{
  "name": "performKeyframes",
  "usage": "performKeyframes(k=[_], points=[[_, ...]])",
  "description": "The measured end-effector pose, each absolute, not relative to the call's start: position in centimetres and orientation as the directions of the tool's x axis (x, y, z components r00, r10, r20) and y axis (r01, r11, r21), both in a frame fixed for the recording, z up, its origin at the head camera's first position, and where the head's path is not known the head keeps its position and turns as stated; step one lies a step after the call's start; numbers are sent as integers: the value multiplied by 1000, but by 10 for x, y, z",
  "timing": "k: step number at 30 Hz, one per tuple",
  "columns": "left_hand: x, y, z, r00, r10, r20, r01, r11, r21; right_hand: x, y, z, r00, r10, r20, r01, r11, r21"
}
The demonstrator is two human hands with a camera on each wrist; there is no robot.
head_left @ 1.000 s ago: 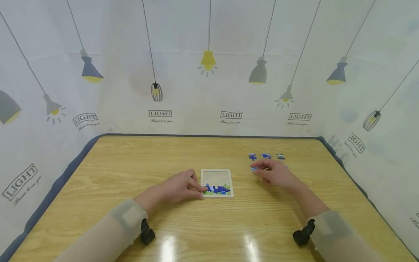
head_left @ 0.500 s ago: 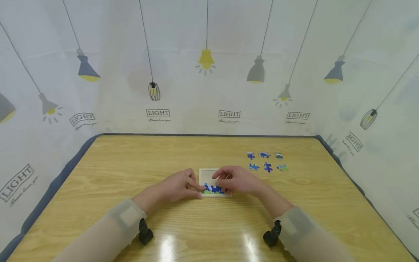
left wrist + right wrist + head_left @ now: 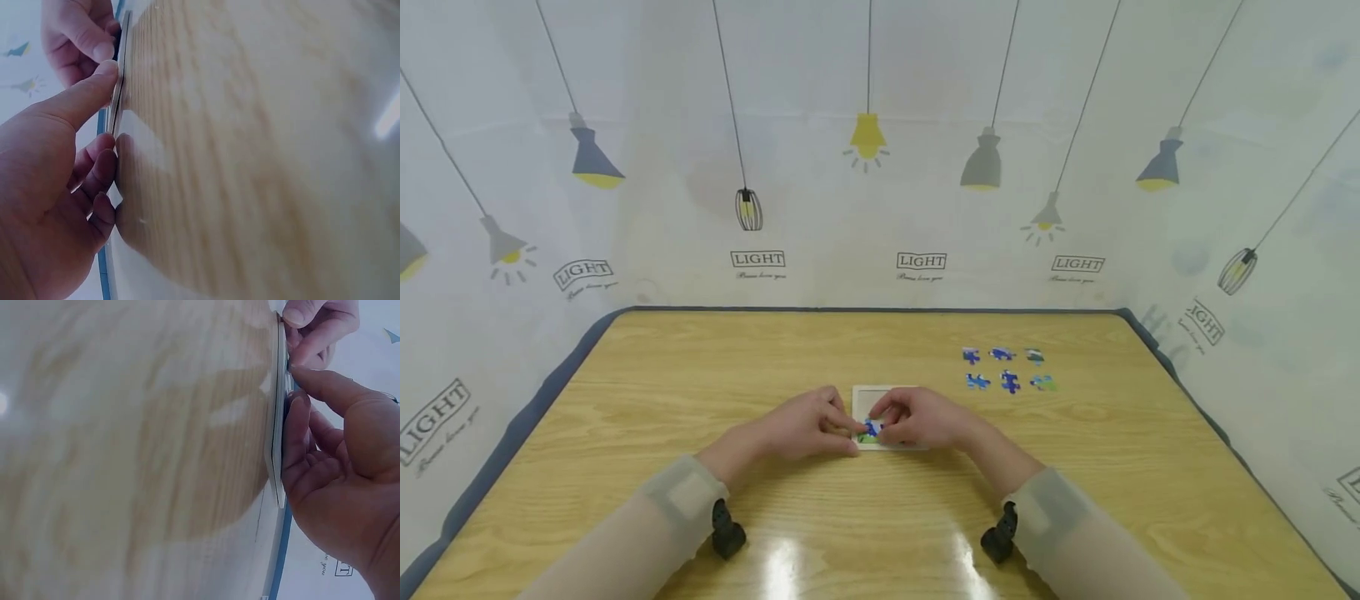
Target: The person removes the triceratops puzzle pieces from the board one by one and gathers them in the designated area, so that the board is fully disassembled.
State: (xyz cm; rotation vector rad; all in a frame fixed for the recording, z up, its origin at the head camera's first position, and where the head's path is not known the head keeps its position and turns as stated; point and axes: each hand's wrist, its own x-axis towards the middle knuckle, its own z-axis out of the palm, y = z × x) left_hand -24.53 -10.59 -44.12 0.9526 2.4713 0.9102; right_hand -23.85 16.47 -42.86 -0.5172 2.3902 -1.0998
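A small square puzzle tray point(image 3: 871, 387) with a pale rim lies flat at mid-table. Blue and green jigsaw pieces point(image 3: 870, 431) show in its near part, and its far part is bare where visible. My left hand point(image 3: 808, 425) holds the tray at its left side, thumb by the near corner and a finger reaching over the pieces. The right hand point(image 3: 928, 418) bends over the tray's right part, thumb and fingertips on or just above the pieces; it hides those beneath. From the side, the thin tray edge point(image 3: 277, 425) shows in the right wrist view, with the right thumb over it.
Several loose jigsaw pieces point(image 3: 1009, 382) lie in two rows on the wooden table point(image 3: 760, 350), right of and beyond the tray. A pale curtain point(image 3: 820, 167) printed with lamps surrounds the table's far and side edges.
My right hand has moved left from the loose pieces to the tray, then slightly further left over the pieces inside. The left hand stays at the tray's left side.
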Motion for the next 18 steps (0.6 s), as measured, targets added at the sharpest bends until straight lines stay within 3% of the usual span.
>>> performKeyframes(k=[18], points=[[-251, -105, -440, -757, 643, -118, 420, 617, 666, -238, 156, -430, -824, -512, -244, -144, 604, -784]])
